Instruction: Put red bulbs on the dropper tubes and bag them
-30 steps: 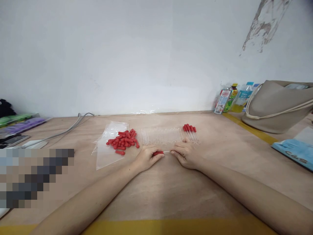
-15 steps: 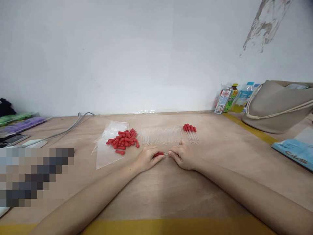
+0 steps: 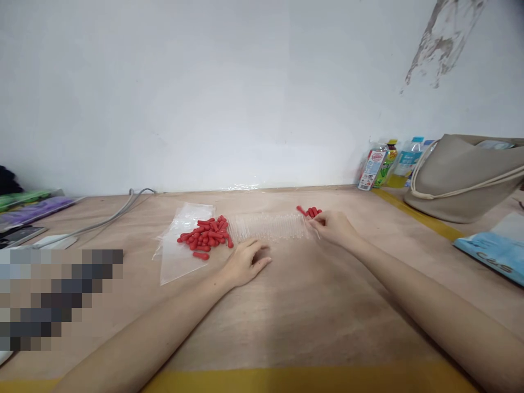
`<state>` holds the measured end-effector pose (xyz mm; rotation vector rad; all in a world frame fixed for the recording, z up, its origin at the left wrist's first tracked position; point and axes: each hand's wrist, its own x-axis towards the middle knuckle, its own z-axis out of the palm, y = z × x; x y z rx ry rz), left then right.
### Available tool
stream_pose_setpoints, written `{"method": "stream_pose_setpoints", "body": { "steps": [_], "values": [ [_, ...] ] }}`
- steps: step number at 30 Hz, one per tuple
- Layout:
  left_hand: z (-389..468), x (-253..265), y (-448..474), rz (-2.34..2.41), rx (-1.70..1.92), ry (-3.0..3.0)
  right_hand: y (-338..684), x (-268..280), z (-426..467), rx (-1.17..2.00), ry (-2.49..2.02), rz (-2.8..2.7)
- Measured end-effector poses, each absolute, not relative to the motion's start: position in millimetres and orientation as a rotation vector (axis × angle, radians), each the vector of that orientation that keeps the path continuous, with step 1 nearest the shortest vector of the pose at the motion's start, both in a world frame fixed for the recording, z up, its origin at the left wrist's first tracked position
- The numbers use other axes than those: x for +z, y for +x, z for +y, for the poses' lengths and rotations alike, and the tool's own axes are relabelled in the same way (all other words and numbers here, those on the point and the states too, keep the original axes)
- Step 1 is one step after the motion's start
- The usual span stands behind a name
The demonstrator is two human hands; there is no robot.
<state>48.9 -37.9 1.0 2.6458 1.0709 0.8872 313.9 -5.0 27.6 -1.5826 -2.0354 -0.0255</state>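
My right hand [image 3: 331,228] pinches a glass dropper [image 3: 302,210] with a red rubber bulb, its bulb end pointing up and left. Just behind the fingers lie several droppers with red bulbs [image 3: 314,211], partly hidden by the hand. My left hand [image 3: 248,262] rests on the table, thumb and fingers apart, holding nothing. Between the hands and the wall, a row of clear glass tubes [image 3: 268,225] lies side by side. Left of that row, loose red rubber bulbs [image 3: 208,234] are heaped partly on a clear plastic bag [image 3: 178,262].
A grey cable [image 3: 110,218] crosses the table's left side, near a phone [image 3: 22,236]. At the back right stand a carton [image 3: 371,169], several bottles and a grey bag [image 3: 462,180]. A blue packet [image 3: 491,251] lies at the right. Yellow tape [image 3: 245,379] marks the front.
My right hand has carried the red-bulbed dropper away from my left hand, right and back to the other assembled droppers. My left hand has let go of it and stayed in place.
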Motion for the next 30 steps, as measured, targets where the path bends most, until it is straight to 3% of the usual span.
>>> {"method": "stream_pose_setpoints", "body": {
  "steps": [6,12,30],
  "values": [
    [-38,4,53,1.009,0.797,2.722,314,29,20,-0.036,-2.016,-1.832],
    [-36,1,52,0.941,0.773,2.734,299,13,30,-0.103,-2.170,-1.804],
    [-35,0,53,0.922,0.780,2.751,285,12,22,-0.129,-2.109,-1.899]
  ]
}}
